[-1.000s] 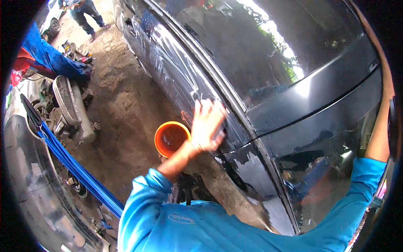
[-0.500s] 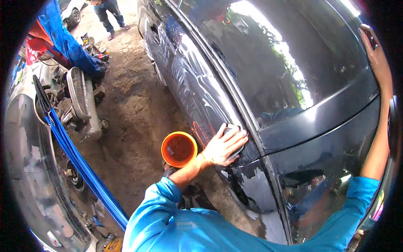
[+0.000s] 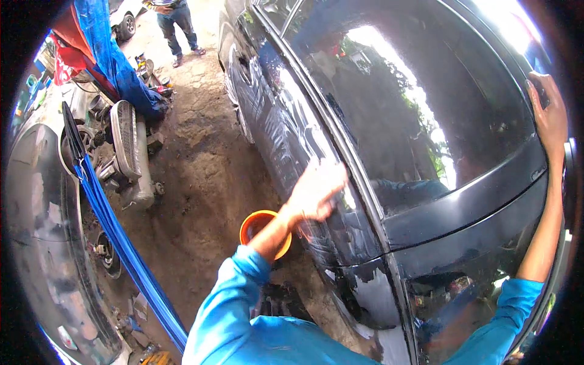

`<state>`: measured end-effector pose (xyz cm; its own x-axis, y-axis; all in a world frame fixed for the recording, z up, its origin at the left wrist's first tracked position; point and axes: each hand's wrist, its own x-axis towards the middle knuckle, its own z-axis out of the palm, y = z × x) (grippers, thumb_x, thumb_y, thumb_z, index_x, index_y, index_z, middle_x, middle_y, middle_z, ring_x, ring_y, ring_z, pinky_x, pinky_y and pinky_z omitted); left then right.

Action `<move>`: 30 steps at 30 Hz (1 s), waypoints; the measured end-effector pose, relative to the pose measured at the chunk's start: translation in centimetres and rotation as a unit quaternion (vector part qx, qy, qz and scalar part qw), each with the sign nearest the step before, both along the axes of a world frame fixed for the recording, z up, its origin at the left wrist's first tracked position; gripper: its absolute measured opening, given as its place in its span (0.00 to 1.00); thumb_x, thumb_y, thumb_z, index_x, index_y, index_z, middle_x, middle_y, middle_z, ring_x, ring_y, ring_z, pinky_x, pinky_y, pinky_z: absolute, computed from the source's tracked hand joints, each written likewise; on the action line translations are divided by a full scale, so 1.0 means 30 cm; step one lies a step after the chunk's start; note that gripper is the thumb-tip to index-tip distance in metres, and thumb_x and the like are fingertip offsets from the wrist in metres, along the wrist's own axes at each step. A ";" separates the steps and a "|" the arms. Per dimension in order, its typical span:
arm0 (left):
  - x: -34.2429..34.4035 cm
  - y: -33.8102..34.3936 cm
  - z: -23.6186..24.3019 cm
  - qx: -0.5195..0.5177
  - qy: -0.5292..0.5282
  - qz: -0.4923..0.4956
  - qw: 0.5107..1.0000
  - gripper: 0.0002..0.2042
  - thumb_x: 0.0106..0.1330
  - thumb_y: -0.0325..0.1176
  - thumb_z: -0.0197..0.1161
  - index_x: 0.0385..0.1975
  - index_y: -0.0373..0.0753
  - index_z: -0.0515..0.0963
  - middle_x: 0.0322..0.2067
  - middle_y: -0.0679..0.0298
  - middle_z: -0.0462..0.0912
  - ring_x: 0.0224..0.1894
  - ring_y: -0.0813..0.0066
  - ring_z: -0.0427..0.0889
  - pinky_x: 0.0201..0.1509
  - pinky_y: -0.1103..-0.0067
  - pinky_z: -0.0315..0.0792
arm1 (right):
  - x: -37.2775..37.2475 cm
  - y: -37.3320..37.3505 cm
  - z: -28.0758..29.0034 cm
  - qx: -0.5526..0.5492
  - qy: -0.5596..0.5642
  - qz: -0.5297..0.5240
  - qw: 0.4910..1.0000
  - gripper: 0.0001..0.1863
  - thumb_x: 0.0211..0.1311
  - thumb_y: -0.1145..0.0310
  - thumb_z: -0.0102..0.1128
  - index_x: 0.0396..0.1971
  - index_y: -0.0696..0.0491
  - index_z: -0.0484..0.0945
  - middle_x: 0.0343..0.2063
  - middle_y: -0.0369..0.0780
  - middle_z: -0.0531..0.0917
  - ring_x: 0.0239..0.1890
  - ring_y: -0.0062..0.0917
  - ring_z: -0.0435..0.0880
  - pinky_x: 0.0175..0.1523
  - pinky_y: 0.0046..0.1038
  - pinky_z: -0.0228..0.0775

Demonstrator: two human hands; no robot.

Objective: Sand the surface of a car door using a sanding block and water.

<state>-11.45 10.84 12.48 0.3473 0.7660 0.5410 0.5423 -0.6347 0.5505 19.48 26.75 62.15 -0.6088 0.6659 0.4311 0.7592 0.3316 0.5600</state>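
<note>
**Left hand at streaked door panel, right hand braced on roof edge**

Left hand (image 3: 317,190) is blurred and seen from the back over the door panel (image 3: 274,137) of the dark car (image 3: 465,225). Palm side is hidden: whether anything is gripped, or how wide the fingers are set, cannot be told. Right hand (image 3: 549,109) is laid on the far roof edge, thumb and fingers apart, nothing seen held.

Door panel is located just left of the metal trim strip (image 3: 345,137) and is marked with white streaks, heaviest ahead of the left hand. Below the trim's near end, patchy grey areas (image 3: 372,292) are shown on the bodywork. Trees and sky are reflected in the window (image 3: 371,115).

Orange bucket (image 3: 245,226) is placed beside the car, partly covered by the left forearm (image 3: 272,239). Bare ground (image 3: 188,182) is crossed farther left by a blue cloth bundle (image 3: 125,249); beyond it a scuffed car body (image 3: 42,243) is parked. Another person (image 3: 176,27) is seen standing at the top.
</note>
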 end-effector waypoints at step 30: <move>-0.192 0.390 -0.045 -0.161 -0.395 0.375 0.823 0.32 0.77 0.44 0.41 0.73 0.30 0.44 0.75 0.47 0.40 0.77 0.56 0.37 0.78 0.69 0.32 | 0.136 0.130 -0.001 -0.076 0.041 0.065 0.994 0.16 0.76 0.66 0.46 0.55 0.60 0.68 0.53 0.44 0.71 0.62 0.31 0.68 0.69 0.31 0.54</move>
<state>-17.21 22.53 11.14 -0.6515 0.7524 0.0973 0.1076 -0.0354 0.9936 23.58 30.67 62.10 -0.6608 0.6455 0.3831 0.7457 0.5061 0.4334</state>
